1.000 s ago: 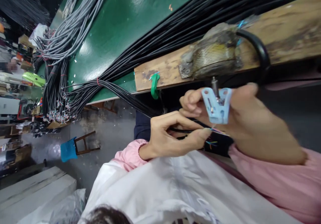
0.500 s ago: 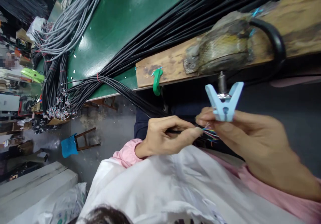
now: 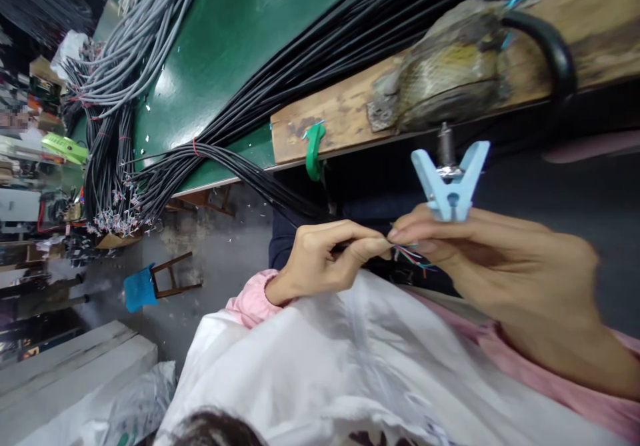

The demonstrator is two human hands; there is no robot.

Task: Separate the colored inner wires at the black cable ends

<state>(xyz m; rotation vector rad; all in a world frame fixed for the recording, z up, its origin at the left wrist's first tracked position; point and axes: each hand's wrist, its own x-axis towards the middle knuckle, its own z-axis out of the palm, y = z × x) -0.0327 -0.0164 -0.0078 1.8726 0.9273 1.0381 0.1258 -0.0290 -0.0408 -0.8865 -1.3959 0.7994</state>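
Observation:
My left hand (image 3: 330, 259) is closed in a pinch on the end of a black cable, most of it hidden by the fingers. Thin coloured wires (image 3: 413, 258) fan out of that end between my hands. My right hand (image 3: 515, 266) pinches at these wires close to the left fingertips. Just above the right fingers is a light blue plastic clip (image 3: 451, 196), at the tip of a metal shaft (image 3: 445, 145). The shaft comes out of a tape-wrapped tool body (image 3: 445, 76) on a wooden board (image 3: 345, 123).
A tied bundle of black cables (image 3: 240, 126) runs over the green table (image 3: 215, 53) and its edge. Grey cables (image 3: 145, 39) lie at the left. A green hook (image 3: 314, 153) hangs from the board. A blue stool (image 3: 141, 289) stands on the floor.
My right fingers have come closer to the left fingertips and now pinch nearer the wires' base. My left hand has shifted slightly left and up in the view.

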